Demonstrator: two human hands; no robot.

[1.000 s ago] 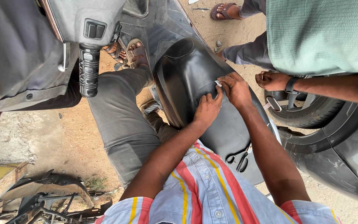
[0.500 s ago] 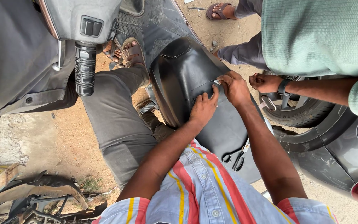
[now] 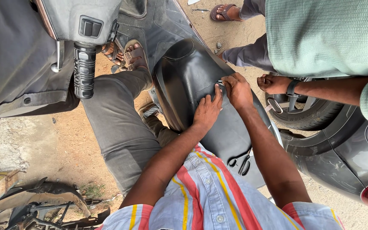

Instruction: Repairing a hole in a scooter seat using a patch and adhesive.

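A black scooter seat [image 3: 192,72] lies across the middle of the head view, in front of me. My left hand [image 3: 207,111] rests flat on its top, fingers pointing up toward a small pale piece at the seat's seam [image 3: 220,83]. My right hand [image 3: 237,90] is curled over that same spot, fingertips pinching at the small piece. What exactly the fingers grip is too small to tell. A pair of black-handled scissors [image 3: 240,164] lies on the seat near my body.
Another person in a green shirt stands at right, their hand [image 3: 273,83] with a wristwatch close to the seat over a tyre [image 3: 307,119]. A scooter handlebar grip [image 3: 84,70] hangs at upper left. My grey-trousered leg [image 3: 120,123] and sandalled foot [image 3: 135,53] lie left of the seat. Black body panels [image 3: 43,200] sit at bottom left.
My view has shifted slightly; both my hands stay at the same spot on the seat, with the left hand slid a little closer to the right. The other person's hand stays beside the tyre.
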